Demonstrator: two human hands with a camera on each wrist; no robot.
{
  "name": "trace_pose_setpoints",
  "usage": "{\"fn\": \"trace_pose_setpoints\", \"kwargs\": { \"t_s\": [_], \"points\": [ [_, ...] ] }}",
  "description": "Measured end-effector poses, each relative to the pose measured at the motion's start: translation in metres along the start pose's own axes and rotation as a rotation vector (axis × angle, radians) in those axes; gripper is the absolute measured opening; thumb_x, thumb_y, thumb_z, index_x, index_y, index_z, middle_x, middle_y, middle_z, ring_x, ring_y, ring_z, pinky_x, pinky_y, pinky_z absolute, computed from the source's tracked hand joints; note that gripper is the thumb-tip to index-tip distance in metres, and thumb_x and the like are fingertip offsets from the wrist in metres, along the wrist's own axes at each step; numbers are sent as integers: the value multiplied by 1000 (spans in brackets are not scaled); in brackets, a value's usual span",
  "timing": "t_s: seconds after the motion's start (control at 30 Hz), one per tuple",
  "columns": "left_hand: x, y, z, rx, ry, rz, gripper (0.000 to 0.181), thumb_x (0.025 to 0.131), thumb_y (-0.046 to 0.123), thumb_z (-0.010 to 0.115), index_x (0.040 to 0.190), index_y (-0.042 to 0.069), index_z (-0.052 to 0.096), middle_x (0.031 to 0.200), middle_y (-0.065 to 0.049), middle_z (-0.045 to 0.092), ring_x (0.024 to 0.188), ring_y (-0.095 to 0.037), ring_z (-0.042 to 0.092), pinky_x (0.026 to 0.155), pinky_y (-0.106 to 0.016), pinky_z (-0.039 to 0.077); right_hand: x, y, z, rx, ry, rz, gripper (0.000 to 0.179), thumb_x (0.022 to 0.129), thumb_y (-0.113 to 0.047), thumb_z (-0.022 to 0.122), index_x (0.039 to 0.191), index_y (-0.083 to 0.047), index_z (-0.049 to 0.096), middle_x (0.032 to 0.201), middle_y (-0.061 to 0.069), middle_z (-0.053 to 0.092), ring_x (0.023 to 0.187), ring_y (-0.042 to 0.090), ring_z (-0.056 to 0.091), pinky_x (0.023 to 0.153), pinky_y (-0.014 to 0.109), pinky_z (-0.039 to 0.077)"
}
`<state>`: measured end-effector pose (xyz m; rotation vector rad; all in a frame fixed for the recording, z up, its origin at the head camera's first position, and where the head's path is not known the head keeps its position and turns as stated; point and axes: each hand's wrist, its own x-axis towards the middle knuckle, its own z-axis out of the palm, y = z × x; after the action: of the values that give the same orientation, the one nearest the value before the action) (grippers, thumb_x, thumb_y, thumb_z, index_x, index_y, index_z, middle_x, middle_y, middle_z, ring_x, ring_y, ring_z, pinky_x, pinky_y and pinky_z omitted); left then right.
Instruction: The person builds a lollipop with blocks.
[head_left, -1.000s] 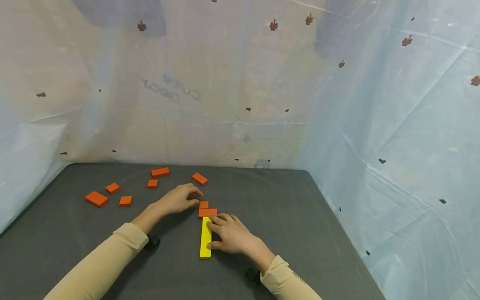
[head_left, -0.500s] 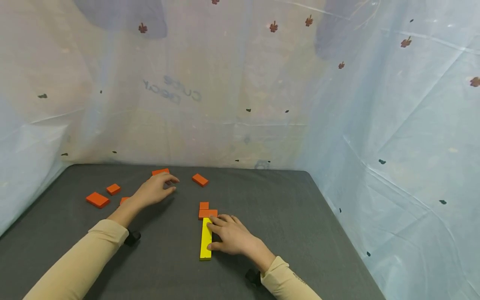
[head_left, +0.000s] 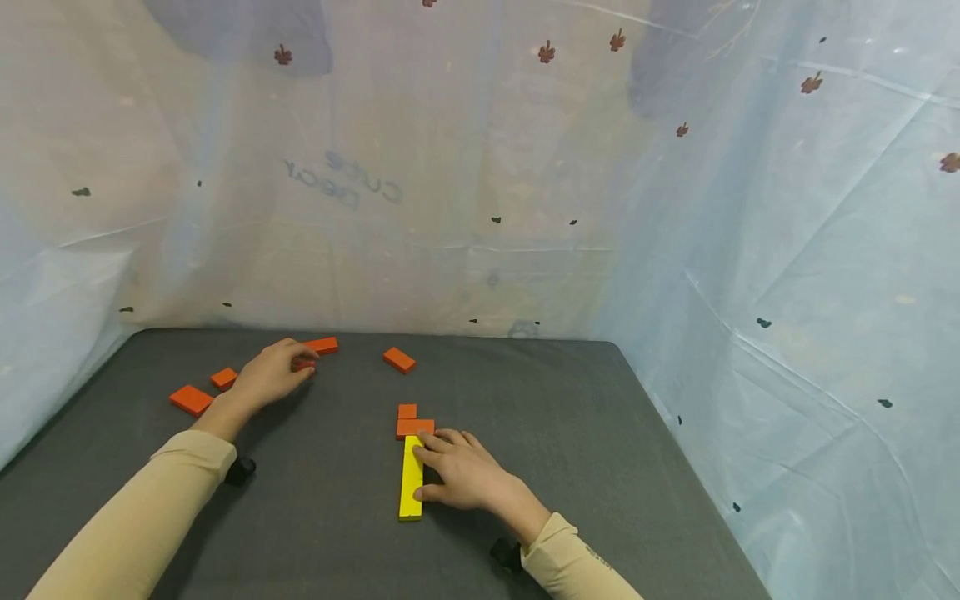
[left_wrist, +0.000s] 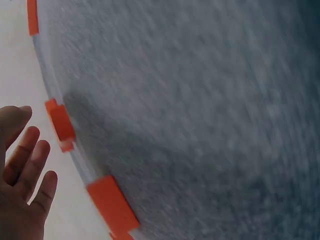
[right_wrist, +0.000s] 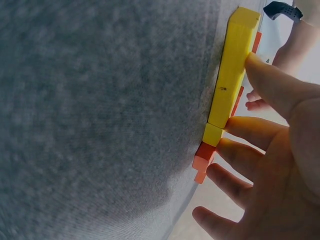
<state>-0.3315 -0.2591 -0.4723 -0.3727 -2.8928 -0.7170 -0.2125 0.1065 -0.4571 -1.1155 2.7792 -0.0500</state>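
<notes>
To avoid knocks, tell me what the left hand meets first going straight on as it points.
The left hand would likely first meet the partly hidden orange block just ahead, though depth is unclear.

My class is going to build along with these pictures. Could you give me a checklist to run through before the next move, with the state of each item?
1. Right hand touching the yellow strip: ok.
2. Wide orange block at the far end of the yellow strip: ok.
3. Square orange block directly behind the wide orange block: ok.
4. Left hand firmly gripping the small orange block: cannot tell; it is close by, but contact is unclear.
5. All orange blocks joined to the row: not ok; the far orange block, among others, lies apart.
</notes>
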Motion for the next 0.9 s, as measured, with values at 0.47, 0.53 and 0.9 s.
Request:
{"fn": "trace_pose_setpoints", "kwargs": {
  "t_s": [0.47, 0.53, 0.9],
  "points": [
    [-2, -2, -1, 85, -31, -21, 29, 90, 23, 67, 113, 6, 70, 125, -23, 51, 98, -35, 57, 67, -46, 49, -1, -1, 0, -7, 9, -2, 66, 91, -57, 54, 148, -27, 39, 157, -4, 29, 142, 24, 29, 111, 53, 29],
    [-1, 0, 0, 82, -22, -24, 26, 90, 22, 68, 110, 6, 70, 124, -23, 51, 98, -36, 57, 70, -48, 49, -1, -1, -1, -9, 10, -2, 66, 91, -57, 55, 148, -27, 39, 157, -4, 29, 142, 24, 29, 111, 53, 30],
    [1, 1, 5, 34, -14, -41, 24, 90, 16, 67, 110, 3, 68, 122, -25, 51, 102, -40, 55, 78, -54, 47, -2, -1, -1, -7, 14, -5, 66, 91, -55, 56, 148, -25, 40, 157, -3, 29, 142, 24, 30, 112, 52, 29]
  ]
}}
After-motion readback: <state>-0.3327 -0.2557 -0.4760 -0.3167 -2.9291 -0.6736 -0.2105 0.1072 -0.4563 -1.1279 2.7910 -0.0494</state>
